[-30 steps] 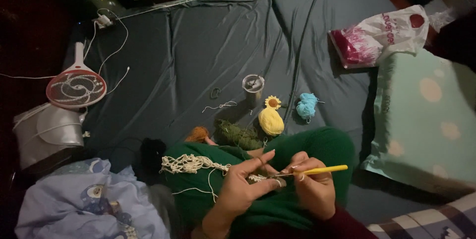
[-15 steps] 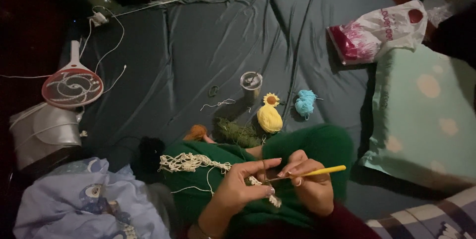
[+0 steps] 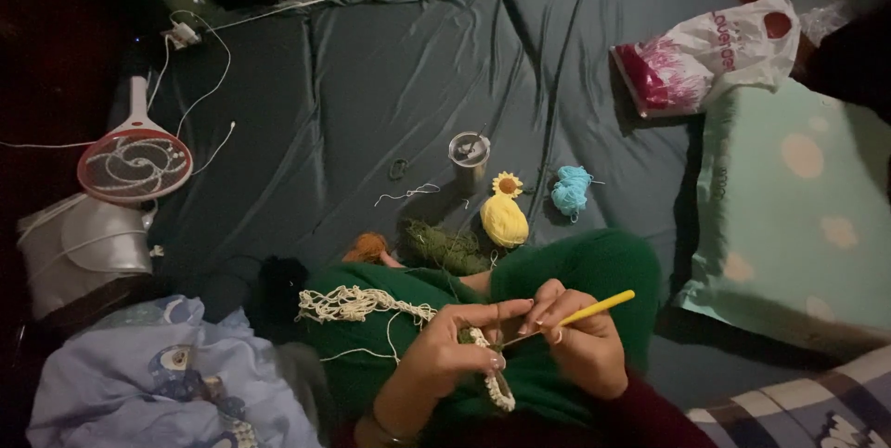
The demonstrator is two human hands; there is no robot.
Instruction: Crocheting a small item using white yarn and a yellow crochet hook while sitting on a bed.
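— What are we working on?

— A strip of cream crochet lace [image 3: 371, 304], lying across our lap on green trousers [image 3: 575, 267]. Our left hand [image 3: 450, 350] pinches its working end tight; the rest trails left over the knee.

— And the right hand [image 3: 580, 346]?

— It is closed around a yellow crochet hook [image 3: 594, 307], the tip pointing into the lace between our fingertips.

— How do we make this stitch well?

— We judge it best to keep the yarn taut with the left fingers and the loop small — the light is dim, so we go by feel.

— What lies around us?

— A dark blue sheet [image 3: 371, 95]. Just beyond our knees: yellow yarn [image 3: 504, 220], blue yarn [image 3: 570, 190], green yarn [image 3: 441, 246], and a small metal cup [image 3: 469, 155]. Far left, a red racket-shaped swatter [image 3: 135, 160]; to the right, a pale green pillow [image 3: 798, 216].
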